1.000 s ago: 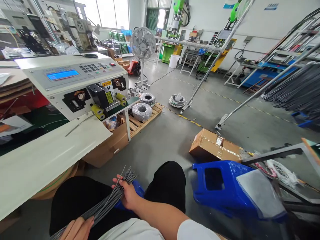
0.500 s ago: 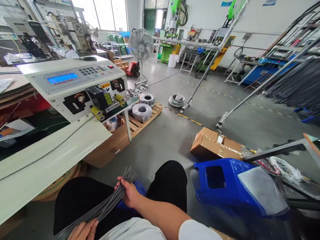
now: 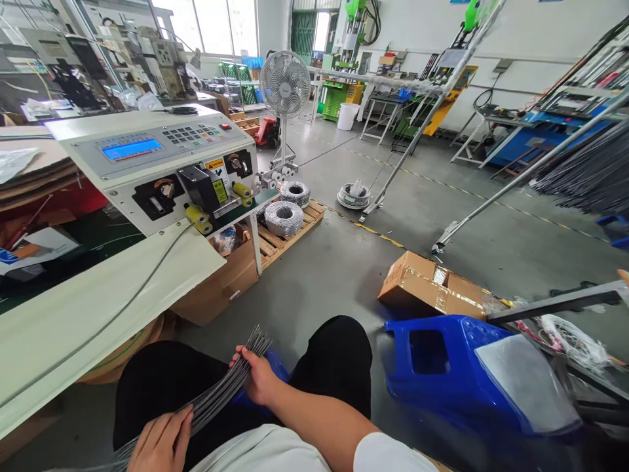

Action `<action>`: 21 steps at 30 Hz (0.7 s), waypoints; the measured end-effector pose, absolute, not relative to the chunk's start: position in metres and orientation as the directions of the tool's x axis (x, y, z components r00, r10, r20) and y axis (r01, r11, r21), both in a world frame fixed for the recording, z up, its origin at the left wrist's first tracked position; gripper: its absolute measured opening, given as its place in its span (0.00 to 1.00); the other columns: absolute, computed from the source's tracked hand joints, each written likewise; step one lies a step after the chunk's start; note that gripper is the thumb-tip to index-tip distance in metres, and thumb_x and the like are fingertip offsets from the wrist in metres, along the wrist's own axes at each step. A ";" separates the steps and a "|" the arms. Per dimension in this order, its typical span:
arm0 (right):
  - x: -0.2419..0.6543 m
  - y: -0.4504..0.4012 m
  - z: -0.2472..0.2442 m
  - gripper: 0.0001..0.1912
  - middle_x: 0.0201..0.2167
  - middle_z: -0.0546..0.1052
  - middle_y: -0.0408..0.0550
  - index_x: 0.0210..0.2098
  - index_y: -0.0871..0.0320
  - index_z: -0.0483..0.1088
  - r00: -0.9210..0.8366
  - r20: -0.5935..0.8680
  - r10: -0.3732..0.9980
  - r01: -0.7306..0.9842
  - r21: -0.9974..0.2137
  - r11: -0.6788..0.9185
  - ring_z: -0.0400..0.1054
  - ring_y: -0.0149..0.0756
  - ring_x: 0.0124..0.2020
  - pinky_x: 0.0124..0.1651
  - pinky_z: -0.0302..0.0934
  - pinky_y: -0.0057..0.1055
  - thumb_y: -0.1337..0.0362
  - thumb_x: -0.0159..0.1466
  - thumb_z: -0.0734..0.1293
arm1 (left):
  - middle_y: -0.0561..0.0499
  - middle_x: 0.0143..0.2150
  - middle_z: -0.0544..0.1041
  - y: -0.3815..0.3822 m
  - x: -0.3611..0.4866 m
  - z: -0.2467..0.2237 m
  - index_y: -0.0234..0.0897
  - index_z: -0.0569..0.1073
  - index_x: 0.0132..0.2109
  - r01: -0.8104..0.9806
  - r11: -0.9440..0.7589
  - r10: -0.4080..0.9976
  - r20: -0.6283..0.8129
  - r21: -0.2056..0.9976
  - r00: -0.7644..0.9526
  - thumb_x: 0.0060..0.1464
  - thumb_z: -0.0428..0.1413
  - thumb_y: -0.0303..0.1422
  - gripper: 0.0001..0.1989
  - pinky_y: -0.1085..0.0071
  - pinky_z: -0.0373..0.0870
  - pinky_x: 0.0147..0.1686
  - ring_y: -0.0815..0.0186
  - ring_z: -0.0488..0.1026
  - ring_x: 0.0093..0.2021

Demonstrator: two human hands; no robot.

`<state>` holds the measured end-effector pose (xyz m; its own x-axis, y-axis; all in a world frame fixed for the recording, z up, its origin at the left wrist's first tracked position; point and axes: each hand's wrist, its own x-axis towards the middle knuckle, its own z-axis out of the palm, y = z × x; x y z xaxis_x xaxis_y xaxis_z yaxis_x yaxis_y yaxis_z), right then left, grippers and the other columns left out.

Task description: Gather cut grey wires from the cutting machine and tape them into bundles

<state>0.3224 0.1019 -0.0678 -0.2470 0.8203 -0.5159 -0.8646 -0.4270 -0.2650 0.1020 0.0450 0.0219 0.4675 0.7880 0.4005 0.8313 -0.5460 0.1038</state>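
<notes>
A bundle of grey cables (image 3: 216,400) lies slantwise across my lap, its cut ends fanning out a little past my right hand (image 3: 258,379). That hand is closed round the bundle near its upper end, thumb on top. Lower down, my left hand (image 3: 162,440) curls over the same bundle, fingers together, covering part of it. The far end of the bundle runs out toward the bottom left and is blurred. To the left, a single grey cable (image 3: 140,288) comes out of the wire-cutting machine (image 3: 147,164) and trails down a pale sloping board (image 3: 98,328).
Coils of wire (image 3: 284,218) sit on a wooden pallet (image 3: 314,213) under the machine table. A cardboard box (image 3: 432,285) and a blue plastic stool (image 3: 442,367) stand to my right. A fan (image 3: 285,85) and a slanting metal pole (image 3: 417,131) are further off.
My left hand has moved slightly up along the bundle toward my right hand. The cable on the board has grown longer and bows more. The view has shifted slightly.
</notes>
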 end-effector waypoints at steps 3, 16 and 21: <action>0.322 0.102 -0.069 0.18 0.28 0.78 0.41 0.39 0.58 0.75 -0.240 -0.518 0.821 -0.869 -0.263 -0.419 0.73 0.34 0.32 0.40 0.64 0.33 0.55 0.54 0.76 | 0.48 0.40 0.80 0.049 0.100 0.016 0.47 0.80 0.43 0.813 -0.580 0.766 0.377 0.058 0.520 0.56 0.48 0.29 0.17 0.62 0.76 0.39 0.59 0.77 0.39; 0.317 0.105 -0.052 0.17 0.25 0.76 0.38 0.36 0.56 0.76 -0.184 -0.603 0.776 -0.850 -0.298 -0.434 0.72 0.33 0.30 0.39 0.65 0.31 0.57 0.49 0.79 | 0.48 0.44 0.77 0.117 0.121 0.149 0.43 0.71 0.56 0.880 -0.475 0.723 0.566 -0.008 0.396 0.57 0.56 0.31 0.19 0.63 0.67 0.51 0.61 0.72 0.47; 0.304 0.100 -0.052 0.20 0.25 0.75 0.38 0.37 0.56 0.77 -0.142 -0.618 0.773 -0.856 -0.316 -0.409 0.71 0.30 0.29 0.39 0.65 0.30 0.57 0.47 0.80 | 0.47 0.58 0.72 0.310 0.191 0.327 0.42 0.63 0.65 0.859 -0.510 0.765 0.432 -0.050 0.479 0.66 0.39 0.37 0.24 0.58 0.58 0.60 0.61 0.63 0.59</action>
<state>0.3040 0.1000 -0.0516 -0.1418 0.7731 -0.6183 -0.8560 -0.4094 -0.3156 0.1908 0.3103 0.3272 0.4787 0.7645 0.4317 0.8589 -0.5097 -0.0497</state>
